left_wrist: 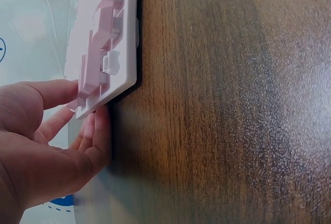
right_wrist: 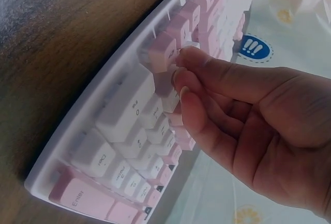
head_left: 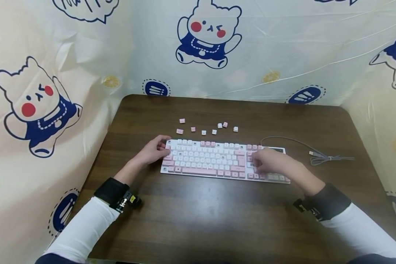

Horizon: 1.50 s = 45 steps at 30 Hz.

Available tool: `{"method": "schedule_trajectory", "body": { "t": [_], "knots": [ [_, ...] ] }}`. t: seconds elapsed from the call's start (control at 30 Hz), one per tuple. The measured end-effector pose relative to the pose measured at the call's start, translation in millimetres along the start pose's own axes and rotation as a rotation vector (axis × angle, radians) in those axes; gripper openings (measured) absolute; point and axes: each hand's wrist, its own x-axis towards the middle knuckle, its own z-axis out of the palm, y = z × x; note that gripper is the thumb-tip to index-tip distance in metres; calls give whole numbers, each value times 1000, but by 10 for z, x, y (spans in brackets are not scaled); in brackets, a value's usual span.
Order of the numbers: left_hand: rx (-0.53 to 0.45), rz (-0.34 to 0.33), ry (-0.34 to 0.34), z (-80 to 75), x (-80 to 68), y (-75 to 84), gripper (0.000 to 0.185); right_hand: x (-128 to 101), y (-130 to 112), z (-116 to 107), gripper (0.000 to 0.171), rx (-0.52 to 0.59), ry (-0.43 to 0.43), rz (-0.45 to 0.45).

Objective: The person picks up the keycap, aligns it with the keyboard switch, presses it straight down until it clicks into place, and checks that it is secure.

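A pink-and-white keyboard [head_left: 211, 171] lies on the brown table. My left hand [head_left: 151, 150] grips its left end; in the left wrist view the thumb [left_wrist: 59, 92] lies against a pink key and the fingers [left_wrist: 102, 136] curl at the underside edge. Over the right part, between the main keys and the number pad, is my right hand [head_left: 270, 160]. In the right wrist view its thumb and fingertips come together on a small white keycap [right_wrist: 191, 44], mostly hidden, beside a pink key [right_wrist: 163, 53]. Loose keycaps [head_left: 203, 132], several pink and white, lie behind the keyboard.
A grey cable [head_left: 283, 137] runs from the keyboard's back edge to a tied bundle [head_left: 323, 159] with a USB plug on the right. Cartoon-printed cloth [head_left: 250, 80] hangs around the table's [head_left: 198, 216] back and sides.
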Motion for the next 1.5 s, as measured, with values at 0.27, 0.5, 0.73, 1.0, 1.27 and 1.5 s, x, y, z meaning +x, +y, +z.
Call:
{"method": "schedule_trajectory", "body": {
  "t": [0.27, 0.5, 0.73, 1.0, 1.27, 1.5],
  "knots": [
    [4, 7, -1, 16, 6, -3, 57, -9, 7, 31, 13, 31, -16, 0],
    [2, 35, -9, 0, 11, 3, 57, 16, -53, -1, 11, 39, -36, 71],
    [14, 39, -7, -5, 12, -15, 57, 165, -47, -139, 16, 119, -165, 159],
    [-1, 35, -14, -15, 0, -12, 60, 338, -23, -259, 23, 52, -289, 232],
    [-10, 27, -11, -16, 0, -11, 58, 391, -153, -265, 44, 14, -295, 317],
    [-6, 36, -16, -8, -19, -10, 58, 478, -356, -231, 49, -278, -325, 260]
  ]
}}
